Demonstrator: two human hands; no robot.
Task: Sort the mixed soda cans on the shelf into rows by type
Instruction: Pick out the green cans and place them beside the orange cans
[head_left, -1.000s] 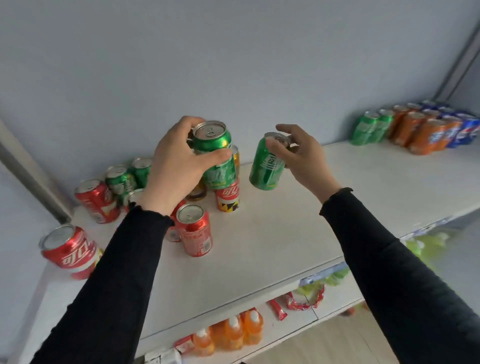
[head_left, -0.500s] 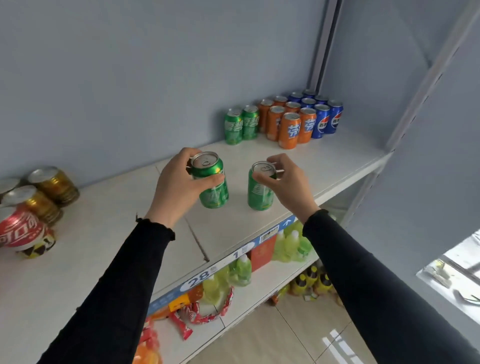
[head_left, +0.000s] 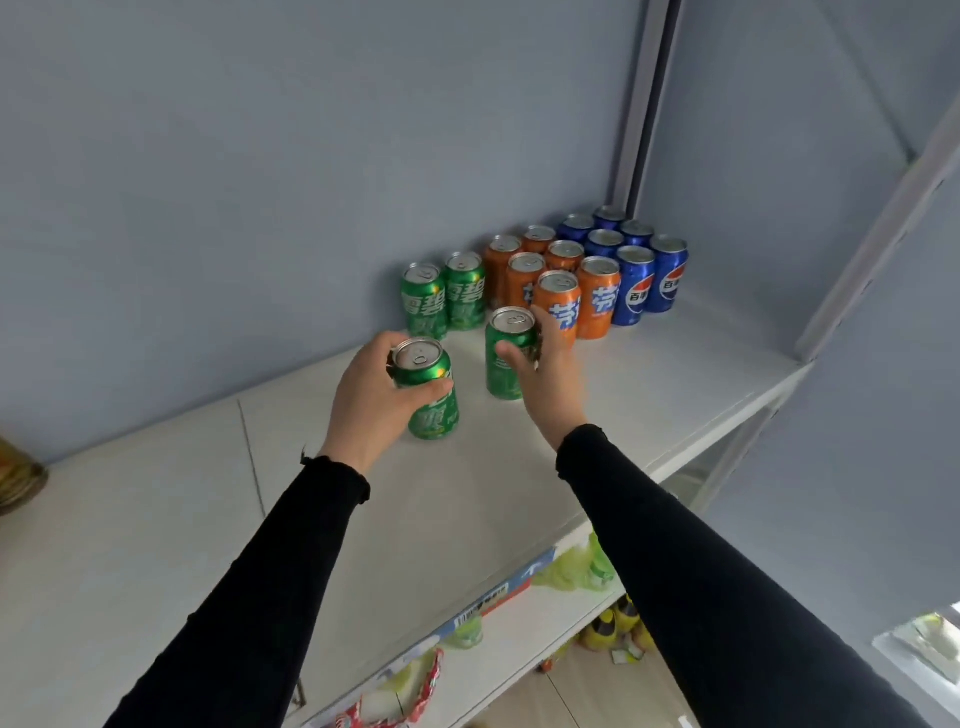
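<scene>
My left hand (head_left: 371, 402) grips a green soda can (head_left: 428, 400) around its upper half, just above the white shelf (head_left: 649, 384). My right hand (head_left: 548, 379) holds a second green can (head_left: 503, 358) from its right side, in front of the sorted rows. Two green cans (head_left: 444, 299) stand by the back wall. To their right stand several orange cans (head_left: 566, 291), then several blue cans (head_left: 636, 270) in rows toward the corner.
A gold can (head_left: 18, 480) shows at the far left edge of the shelf. A grey upright post (head_left: 639, 104) stands in the back corner. Lower shelves hold green bottles (head_left: 576, 571) and red packets (head_left: 410, 701). A price strip runs along the shelf's front edge.
The view and both hands have moved right along the shelf, away from the mixed red and green cans. Both green cans are now close to the sorted rows.
</scene>
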